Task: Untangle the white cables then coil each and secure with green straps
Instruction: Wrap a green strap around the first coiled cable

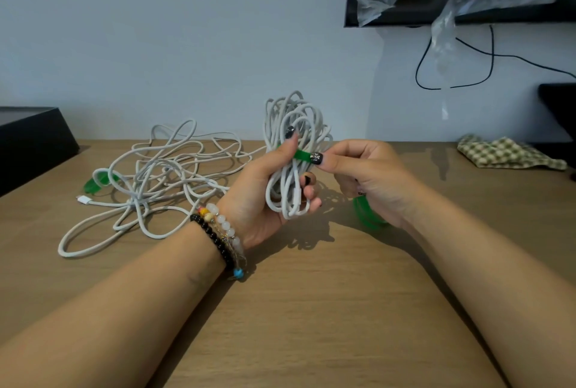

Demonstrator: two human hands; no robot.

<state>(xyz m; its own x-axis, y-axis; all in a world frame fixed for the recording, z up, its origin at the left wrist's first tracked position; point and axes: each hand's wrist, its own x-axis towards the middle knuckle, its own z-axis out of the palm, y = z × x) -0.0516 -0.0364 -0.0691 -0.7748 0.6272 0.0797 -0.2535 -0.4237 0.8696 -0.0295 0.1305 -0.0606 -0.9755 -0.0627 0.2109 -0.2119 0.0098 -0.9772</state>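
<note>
My left hand [265, 188] grips a coiled white cable [294, 125] upright above the wooden table [311, 309]. A green strap [301, 155] runs across the middle of the coil. My left thumb lies on one end of it, and my right hand [367, 178] pinches the other end. More green strap [367, 213] shows under my right hand, partly hidden. A second white cable [156, 178] lies loose and tangled on the table to the left, its white plug [83, 199] at the near left. Another green strap [99, 182] lies under that tangle.
A black box [31, 141] stands at the far left edge. A checked cloth [508, 153] lies at the far right. On the wall, a dark screen [420, 4] is draped in clear plastic, with a black wire [491, 57] hanging below it.
</note>
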